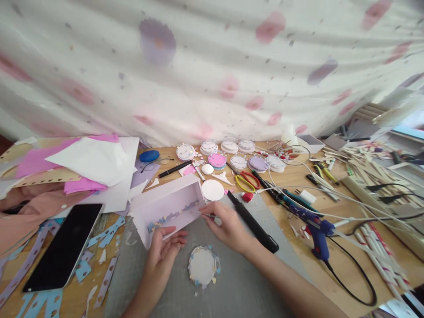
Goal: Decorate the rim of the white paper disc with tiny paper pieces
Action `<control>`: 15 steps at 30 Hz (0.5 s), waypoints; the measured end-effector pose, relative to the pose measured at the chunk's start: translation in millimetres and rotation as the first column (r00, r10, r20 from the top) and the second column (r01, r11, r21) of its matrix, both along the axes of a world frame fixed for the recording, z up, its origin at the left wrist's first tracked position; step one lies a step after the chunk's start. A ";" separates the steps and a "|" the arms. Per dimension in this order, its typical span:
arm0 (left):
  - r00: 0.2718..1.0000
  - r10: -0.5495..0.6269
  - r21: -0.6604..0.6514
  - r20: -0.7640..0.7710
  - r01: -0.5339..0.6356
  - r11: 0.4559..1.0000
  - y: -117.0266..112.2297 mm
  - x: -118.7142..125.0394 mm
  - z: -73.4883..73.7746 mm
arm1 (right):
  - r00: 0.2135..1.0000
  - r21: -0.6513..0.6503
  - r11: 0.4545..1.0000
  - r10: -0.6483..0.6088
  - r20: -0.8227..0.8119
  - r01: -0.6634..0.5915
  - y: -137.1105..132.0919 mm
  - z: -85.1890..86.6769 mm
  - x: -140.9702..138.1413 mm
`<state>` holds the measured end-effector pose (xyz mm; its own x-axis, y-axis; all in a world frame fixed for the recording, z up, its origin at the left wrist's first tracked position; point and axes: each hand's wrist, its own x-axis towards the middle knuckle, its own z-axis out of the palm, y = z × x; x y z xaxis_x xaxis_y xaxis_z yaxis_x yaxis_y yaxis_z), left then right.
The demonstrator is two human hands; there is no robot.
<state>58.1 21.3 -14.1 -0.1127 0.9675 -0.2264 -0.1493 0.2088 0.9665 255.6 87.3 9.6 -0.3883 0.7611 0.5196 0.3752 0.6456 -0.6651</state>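
My left hand [165, 245] grips the near edge of a pale, open rectangular box [165, 190], which is tilted toward me. Small blue, lilac and yellowish paper pieces [174, 215] are heaped along its lower inner side. At the right end of the box, my right hand [223, 223] is closed in a pinch on a thin silvery tool, apparently tweezers [217, 220], mostly hidden by the fingers. The tool's tip reaches into the box. Below the hands, a round white disc [202, 266] lies on the grey mat [245, 282], with similar coloured bits around its rim.
Several decorated discs [217, 160] stand in rows at the back, near scissors [247, 181]. A black phone [64, 247] and paper scraps [106, 232] lie left. To the right are a black cutter-like tool [253, 223], a blue glue gun [318, 234], cables and a power strip [380, 212].
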 end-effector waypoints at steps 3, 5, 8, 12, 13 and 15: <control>1.000 0.025 0.011 -0.008 -0.025 1.000 0.0 0.5 -2.4 | 0.982 0.111 0.994 -0.034 0.185 0.013 5.6 -4.0 -11.7; 0.999 0.041 0.016 -0.008 -0.041 0.999 0.2 0.9 -3.4 | 0.964 0.160 0.986 -0.085 0.253 0.045 7.9 -5.4 -16.8; 1.000 0.025 0.003 -0.006 -0.025 1.000 0.7 0.4 -3.5 | 0.968 0.171 0.983 -0.100 0.229 0.061 8.9 -5.7 -19.0; 1.000 0.006 0.006 -0.008 -0.006 1.000 0.0 -1.5 -3.4 | 0.994 0.097 0.990 -0.108 0.033 0.104 3.0 -0.2 -12.5; 1.000 0.003 0.013 -0.009 -0.003 1.000 -0.2 -2.0 -3.4 | 0.992 0.065 0.990 -0.123 -0.022 0.125 0.1 2.6 -9.6; 1.000 -0.004 0.024 -0.011 0.004 1.000 0.3 -3.0 -2.9 | 0.976 -0.015 0.985 -0.174 -0.131 0.174 -7.0 8.7 -2.9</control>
<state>55.2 21.6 -17.0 -0.1113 0.9731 -0.2020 -0.1376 0.1862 0.9728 252.7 80.3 18.3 -0.1784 0.8128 0.5545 0.3909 0.5758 -0.7181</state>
